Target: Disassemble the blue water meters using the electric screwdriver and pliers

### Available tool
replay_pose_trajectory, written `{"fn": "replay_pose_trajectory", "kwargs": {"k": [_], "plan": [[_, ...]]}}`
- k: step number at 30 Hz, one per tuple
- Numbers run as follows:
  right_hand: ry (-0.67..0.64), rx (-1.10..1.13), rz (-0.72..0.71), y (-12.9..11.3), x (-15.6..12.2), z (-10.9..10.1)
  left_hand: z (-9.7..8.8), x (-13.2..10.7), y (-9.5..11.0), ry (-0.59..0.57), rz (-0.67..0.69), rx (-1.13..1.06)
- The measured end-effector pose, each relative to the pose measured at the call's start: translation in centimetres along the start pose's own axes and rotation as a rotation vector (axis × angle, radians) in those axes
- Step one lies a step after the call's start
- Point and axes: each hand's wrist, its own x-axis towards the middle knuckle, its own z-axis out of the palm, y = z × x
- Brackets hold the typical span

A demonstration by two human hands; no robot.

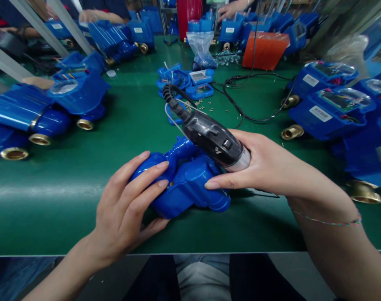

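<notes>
A blue water-meter-like unit (190,179) lies on the green work table in front of me. My left hand (124,209) grips its left end, with fingers over the top and the thumb low at the front. My right hand (268,167) is closed around the grey collar end of a black corded electric screwdriver (214,140), which slants across the unit. The right thumb tip is at the blue housing; the other right fingers and the tool's bit are hidden. Beyond the unit are small brass screws (190,106) and blue covers (199,77).
Blue meters with brass fittings stand at left (79,92) and right (325,110). A black cable (256,119) curls across the green table (52,200). Farther back are a plastic bag (203,46) and an orange-red box (265,50). Other people's hands (232,9) work at the far side.
</notes>
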Motion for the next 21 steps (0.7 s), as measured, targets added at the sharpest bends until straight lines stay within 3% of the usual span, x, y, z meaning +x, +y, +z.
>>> {"fn": "replay_pose_trajectory", "kwargs": {"k": [8, 14, 21], "plan": [[0.064, 0.092, -0.034, 0.22, 0.20, 0.20, 0.16, 0.16, -0.35, 0.008, -0.015, -0.015], [0.130, 0.278, 0.040, -0.06, 0.37, 0.28, -0.04, 0.37, -0.52, -0.023, -0.044, -0.027], [0.160, 0.298, 0.057, -0.19, 0.66, 0.45, -0.46, 0.90, -0.53, -0.046, -0.056, -0.045]]}}
